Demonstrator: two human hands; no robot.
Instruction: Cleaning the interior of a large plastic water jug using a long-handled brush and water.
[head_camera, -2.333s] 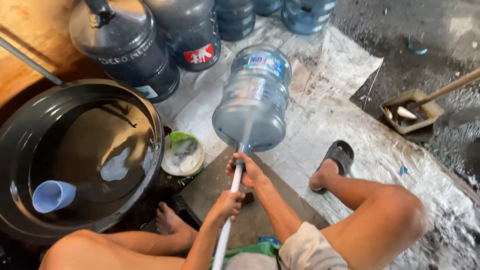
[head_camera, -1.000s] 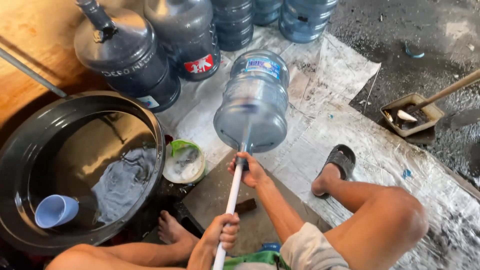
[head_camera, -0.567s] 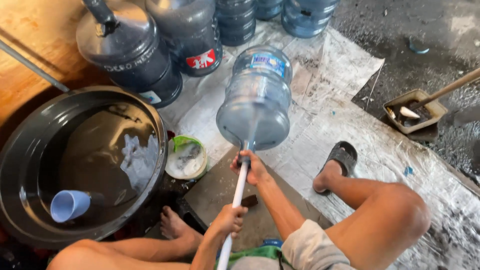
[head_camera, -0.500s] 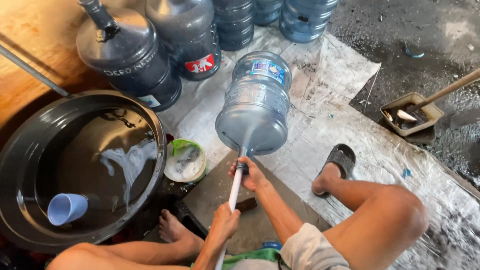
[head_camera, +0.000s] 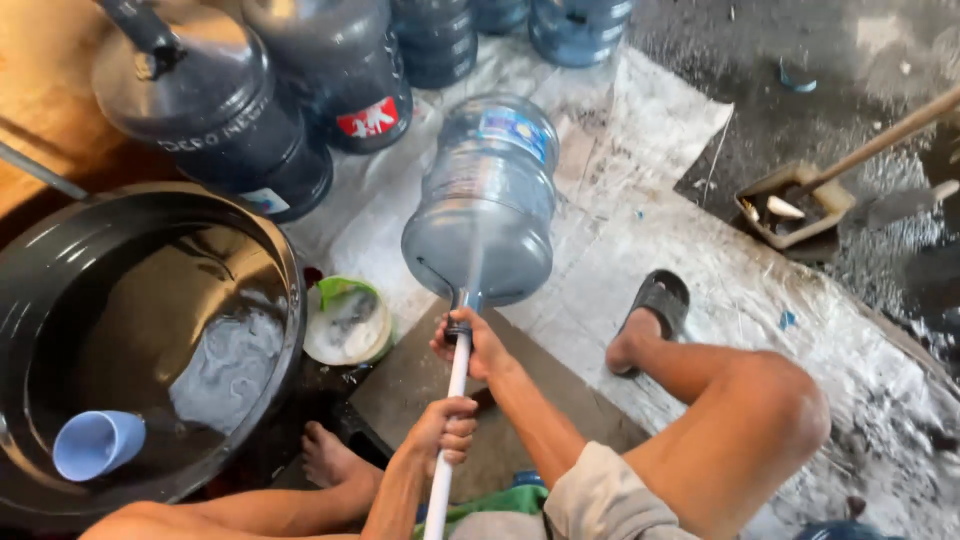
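A large clear blue water jug (head_camera: 487, 200) lies on its side on the grey sheeting, its neck pointing at me. A white brush pole (head_camera: 452, 410) runs into that neck. My right hand (head_camera: 468, 342) grips the pole and the jug's neck where they meet. Lower down, my left hand (head_camera: 443, 430) is closed around the pole. I am sitting with my knees apart, a bare foot (head_camera: 330, 460) on the left and a sandalled foot (head_camera: 645, 325) on the right.
A big black basin (head_camera: 60, 260) of soapy water holds a floating blue cup (head_camera: 98, 443) at the left. A small tub of soap (head_camera: 346, 322) sits beside it. Several dark and blue jugs (head_camera: 340, 70) stand behind. A dustpan with handle (head_camera: 795, 205) lies at the right.
The pole has slid in and out of the jug's neck, my left hand moving along with it. The jug has rocked slightly, and the water and cup in the basin have shifted.
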